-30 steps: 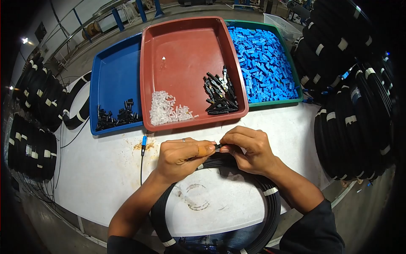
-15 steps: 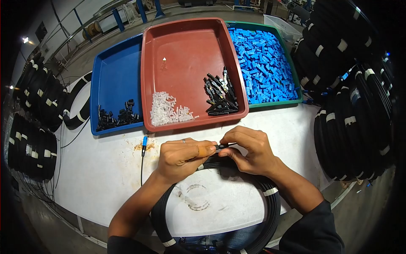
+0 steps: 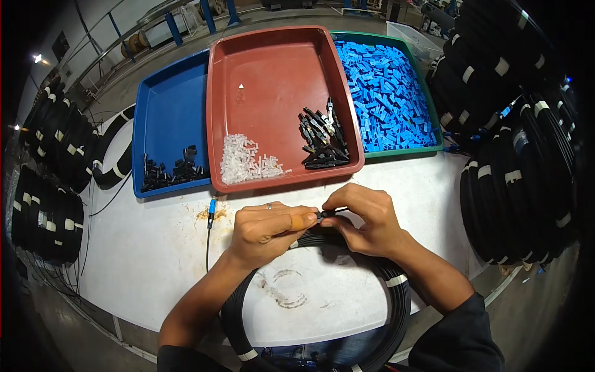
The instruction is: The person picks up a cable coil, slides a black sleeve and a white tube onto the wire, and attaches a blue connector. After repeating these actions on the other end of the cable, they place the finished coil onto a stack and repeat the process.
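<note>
My left hand [image 3: 266, 230] is closed, pinching a small black cable connector [image 3: 326, 214] between thumb and fingers; a tan band wraps one digit. From the other side, my right hand [image 3: 369, 220] has its index finger above and its thumb below the connector's rear, where a thin black cable runs out. The far end of the connector is hidden by my left fingers. Beneath both hands lies a coil of black cable [image 3: 396, 310] bound with white tape. Left of my left hand, a cable end with a blue connector [image 3: 212, 208] rests on the white table [image 3: 322, 319].
A red tray [image 3: 279, 74] behind my hands holds clear sleeves [image 3: 242, 161] and black connector parts [image 3: 325, 139]. Beside it are a blue tray [image 3: 170, 93] with small black pieces and a green tray [image 3: 434, 127] full of blue clips. Cable coils [image 3: 520, 180] are stacked on both sides.
My right thumb and index finger have shifted slightly and spread a little, showing more of the black connector. My left hand stays almost still.
</note>
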Tool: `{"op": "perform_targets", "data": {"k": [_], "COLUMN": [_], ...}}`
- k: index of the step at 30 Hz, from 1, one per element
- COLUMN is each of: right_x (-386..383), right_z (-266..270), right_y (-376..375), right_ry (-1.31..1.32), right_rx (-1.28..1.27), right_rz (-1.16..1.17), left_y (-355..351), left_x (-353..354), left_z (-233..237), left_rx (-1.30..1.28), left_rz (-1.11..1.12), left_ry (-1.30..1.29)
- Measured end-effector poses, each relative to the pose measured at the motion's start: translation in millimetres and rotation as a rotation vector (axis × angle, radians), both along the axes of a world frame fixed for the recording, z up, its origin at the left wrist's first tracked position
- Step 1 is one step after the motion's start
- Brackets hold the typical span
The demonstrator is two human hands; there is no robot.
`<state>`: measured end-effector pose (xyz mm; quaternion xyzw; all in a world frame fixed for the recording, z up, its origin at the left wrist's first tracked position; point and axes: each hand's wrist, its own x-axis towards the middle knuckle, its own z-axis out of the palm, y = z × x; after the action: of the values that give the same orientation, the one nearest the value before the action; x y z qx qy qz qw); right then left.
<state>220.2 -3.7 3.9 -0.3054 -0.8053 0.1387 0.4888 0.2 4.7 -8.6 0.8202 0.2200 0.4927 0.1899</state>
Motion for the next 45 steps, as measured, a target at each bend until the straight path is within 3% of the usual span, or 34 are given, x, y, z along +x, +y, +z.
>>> {"op": "perform_targets", "data": {"k": [6,16,21,29,31,35,45], "right_x": [7.6,1.7,5.0,4.1,0.9,-0.8,3.1], "right_z": [-6.9,-1.0,5.8,4.0,12.0,5.8,4.1], "right_y": [-0.3,-0.6,-1.5,-4.1,-10.7,-5.0,-3.2], "right_ry": [-0.063,0.001,-0.060,-0.092,-0.222,-0.066,-0.189], "right_rx": [-0.106,-0.069,-0.049,-0.094,-0.175,-0.135,-0.067], "right_rz": [0.083,0.102,0.050,0.067,0.044,0.052,0.024], "left_y": [-0.3,-3.3,-3.6,-3.2,-2.7,-4.7,-6.6], "left_x": [-1.6,0.1,-5.4,-7.2,-6.3,-6.3,-4.9], "left_z": [0.0,5.2,2.0,-4.5,-5.4,-1.4,1.8], "left_rx": [0.017,-0.144,-0.246,-0.204,-0.196,-0.216,-0.236], "left_rz": [-0.032,0.050,0.142,0.135,0.126,0.116,0.107], "left_ry": [0.031,-0.002,-0.141,-0.164,-0.182,-0.209,-0.165]}}
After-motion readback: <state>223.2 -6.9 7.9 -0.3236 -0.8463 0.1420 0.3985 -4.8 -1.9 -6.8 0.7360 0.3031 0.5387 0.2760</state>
